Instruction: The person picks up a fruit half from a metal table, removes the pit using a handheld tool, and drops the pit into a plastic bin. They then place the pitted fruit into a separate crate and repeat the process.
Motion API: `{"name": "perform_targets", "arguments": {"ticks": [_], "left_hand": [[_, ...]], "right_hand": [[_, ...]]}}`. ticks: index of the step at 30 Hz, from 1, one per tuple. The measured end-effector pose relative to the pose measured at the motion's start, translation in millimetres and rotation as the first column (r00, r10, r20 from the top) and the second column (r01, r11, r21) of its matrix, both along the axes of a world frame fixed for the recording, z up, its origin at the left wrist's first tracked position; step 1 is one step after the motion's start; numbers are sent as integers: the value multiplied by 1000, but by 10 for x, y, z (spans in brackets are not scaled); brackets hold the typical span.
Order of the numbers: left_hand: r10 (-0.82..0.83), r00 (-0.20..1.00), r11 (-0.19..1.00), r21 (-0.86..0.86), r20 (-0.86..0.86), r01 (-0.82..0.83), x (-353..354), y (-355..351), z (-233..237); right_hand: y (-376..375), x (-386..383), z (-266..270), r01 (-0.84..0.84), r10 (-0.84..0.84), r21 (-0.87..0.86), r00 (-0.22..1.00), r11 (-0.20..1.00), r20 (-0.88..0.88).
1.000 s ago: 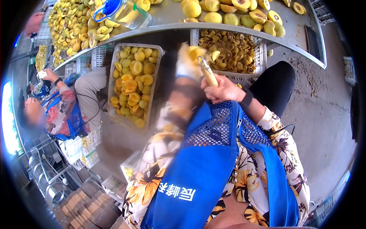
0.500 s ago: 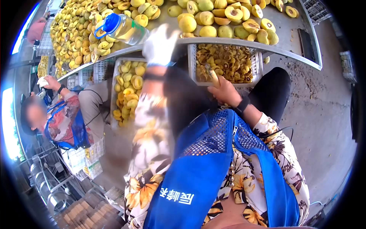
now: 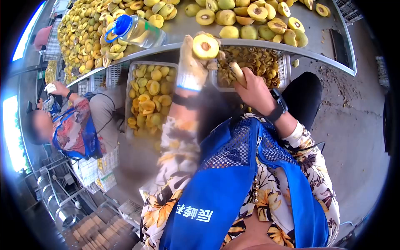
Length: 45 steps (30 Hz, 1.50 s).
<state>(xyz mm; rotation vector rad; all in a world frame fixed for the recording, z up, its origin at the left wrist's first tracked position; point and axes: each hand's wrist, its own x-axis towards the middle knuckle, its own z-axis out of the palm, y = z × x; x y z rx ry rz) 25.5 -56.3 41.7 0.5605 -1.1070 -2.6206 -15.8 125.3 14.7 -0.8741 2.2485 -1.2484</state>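
My left hand (image 3: 190,68), in a whitish glove, is closed on a yellow peach half (image 3: 203,51). Its cut face is turned up and shows the brown pit in the middle. My bare right hand (image 3: 257,92) grips a small tool by its pale wooden handle (image 3: 238,74), just right of and below the peach half. The tool's working end is too blurred to make out. Both hands are at the near edge of the metal table (image 3: 316,54), above a crate of brown-yellow scraps (image 3: 266,62).
Halved peaches (image 3: 83,37) heap the table's left side, with more fruit (image 3: 258,31) at the back. A blue-capped water bottle (image 3: 143,32) lies among them. A crate of peach halves (image 3: 143,102) stands below at left. Another person (image 3: 77,125) sits further left.
My left hand, blurred over the table's edge before, has come right and nearer, and the peach half now shows in it. My right hand with the tool has shifted slightly right.
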Motion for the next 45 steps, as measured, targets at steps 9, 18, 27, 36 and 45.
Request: {"name": "perform_targets", "arguments": {"ticks": [9,18,27,36,45], "left_hand": [[190,980,974,-112,-54,-195,26,337,-517],[145,989,846,-513,-41,-146,62,478,-421],[121,988,986,-127,98,-108,93,489,-364],[154,977,988,1,144,-156,130,543,-424],[-167,972,958,259,164,121,102,466,-687]], "right_hand": [[-25,68,199,-75,76,10,989,997,-126],[37,130,119,-130,126,105,991,986,43],[65,129,108,-148,144,23,984,989,106],[14,182,-8,-216,179,-46,650,975,738],[73,195,-181,-115,232,-209,247,971,941]]}}
